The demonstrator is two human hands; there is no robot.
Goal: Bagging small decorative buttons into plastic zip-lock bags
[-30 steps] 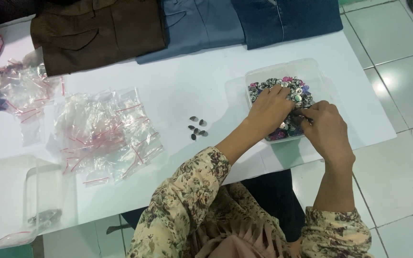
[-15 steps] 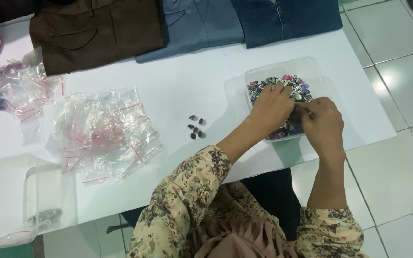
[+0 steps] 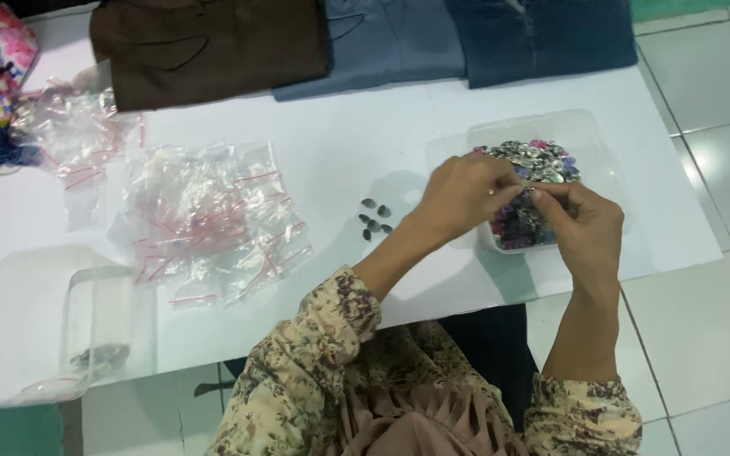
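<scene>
Currently: left hand [image 3: 465, 196] and right hand [image 3: 582, 224] together, fingertips meeting, pinched on small item too tiny to identify. Position: directly over clear tray of mixed buttons [image 3: 589, 135], tray beneath and just beyond both hands. Small cluster of dark buttons [image 3: 374, 217] on white table [image 3: 348, 143], just outboard of left hand; left nearer. Pile of small zip bags [image 3: 213, 221] farther left, well apart.

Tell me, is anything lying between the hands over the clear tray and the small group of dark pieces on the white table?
Nothing visible does. The left hand and right hand meet over the clear tray; only bare white table separates them from the dark pieces. The bag pile lies beyond the pieces.
</scene>
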